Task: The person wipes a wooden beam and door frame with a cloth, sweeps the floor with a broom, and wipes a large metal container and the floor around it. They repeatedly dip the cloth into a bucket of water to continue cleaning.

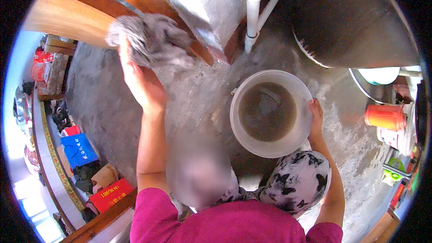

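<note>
My left hand (140,83) reaches forward and grips a grey rag (150,36), pressing it against a wooden door frame (67,15). My right hand (316,119) rests on the right rim of a round white bucket (235,121), its fingers curled over the edge. The bucket stands on the wet concrete floor (103,99) and holds murky brown water (267,110). My knee, in black-and-white patterned cloth (297,180), is just below the bucket.
A white pipe (253,9) runs down the grey wall behind the bucket. A large dark tank (355,18) stands at the upper right. An orange container (384,117) and other tubs sit at the right. A blue bag (77,149) and a red box (110,194) lie at the left.
</note>
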Motion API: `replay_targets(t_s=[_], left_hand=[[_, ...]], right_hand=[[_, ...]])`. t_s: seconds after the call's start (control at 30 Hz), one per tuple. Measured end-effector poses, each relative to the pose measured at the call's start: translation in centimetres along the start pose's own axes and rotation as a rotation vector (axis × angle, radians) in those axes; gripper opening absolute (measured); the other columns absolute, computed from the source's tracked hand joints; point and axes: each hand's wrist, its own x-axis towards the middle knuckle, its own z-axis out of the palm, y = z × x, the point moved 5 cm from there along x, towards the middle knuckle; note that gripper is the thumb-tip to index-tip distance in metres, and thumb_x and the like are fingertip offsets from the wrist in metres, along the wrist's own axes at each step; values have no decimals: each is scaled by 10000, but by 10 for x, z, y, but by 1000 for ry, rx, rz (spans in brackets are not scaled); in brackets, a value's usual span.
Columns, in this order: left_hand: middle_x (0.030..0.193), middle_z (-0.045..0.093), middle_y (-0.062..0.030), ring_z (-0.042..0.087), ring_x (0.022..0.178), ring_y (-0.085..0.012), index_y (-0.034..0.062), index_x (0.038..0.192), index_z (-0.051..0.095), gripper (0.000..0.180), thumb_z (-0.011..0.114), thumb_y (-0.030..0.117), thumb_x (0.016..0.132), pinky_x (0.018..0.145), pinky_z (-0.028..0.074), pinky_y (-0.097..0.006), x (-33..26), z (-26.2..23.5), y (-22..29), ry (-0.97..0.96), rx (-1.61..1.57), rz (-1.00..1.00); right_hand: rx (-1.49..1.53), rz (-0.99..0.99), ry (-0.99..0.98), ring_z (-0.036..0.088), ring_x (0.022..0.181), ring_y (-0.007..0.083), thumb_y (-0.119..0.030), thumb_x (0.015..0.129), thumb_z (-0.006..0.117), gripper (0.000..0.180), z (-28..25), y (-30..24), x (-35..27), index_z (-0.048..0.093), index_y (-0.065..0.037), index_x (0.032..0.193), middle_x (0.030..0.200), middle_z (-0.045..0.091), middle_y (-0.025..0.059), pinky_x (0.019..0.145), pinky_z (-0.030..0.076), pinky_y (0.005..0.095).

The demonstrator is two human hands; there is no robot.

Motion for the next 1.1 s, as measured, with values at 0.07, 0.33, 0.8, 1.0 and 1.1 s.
replay_targets(t_s=[0.07,0.33,0.8,1.0,1.1], left_hand=[[1442,497,-174,447,1359,-304,-20,1460,440,583,601,288,992,1156,312,-452,18,10,19,8,614,322],[1111,606,-218,585,1048,-433,35,1198,540,435,777,136,847,914,487,-501,-5,-26,-73,-95,1155,501],[1189,562,-161,535,1146,-428,101,1039,684,277,763,144,776,931,487,-540,-31,-1,-107,-365,1308,783],[1285,550,-119,572,1129,-367,135,1058,706,227,687,131,832,859,500,-498,-82,3,-158,-452,1564,620],[1328,564,-4,643,1015,-285,136,1112,715,262,621,170,870,829,522,-425,-115,-18,-202,-772,1501,198]], right_hand=[[37,13,-7,524,919,112,-372,929,649,339,7,-11,-3,626,-65,1072,959,588,-9,838,403,250],[-31,32,3,594,904,141,-367,958,596,363,0,2,5,614,-53,1139,1001,636,41,812,472,274],[-7,71,40,599,988,156,-398,951,577,423,5,-15,-9,592,-57,1200,1089,635,52,861,467,278],[43,42,-15,605,994,156,-386,952,580,416,7,-19,-9,589,-50,1198,1092,633,55,870,471,285],[11,30,-20,605,1004,152,-371,954,587,406,-2,-9,-4,587,-49,1201,1089,635,56,876,473,291]])
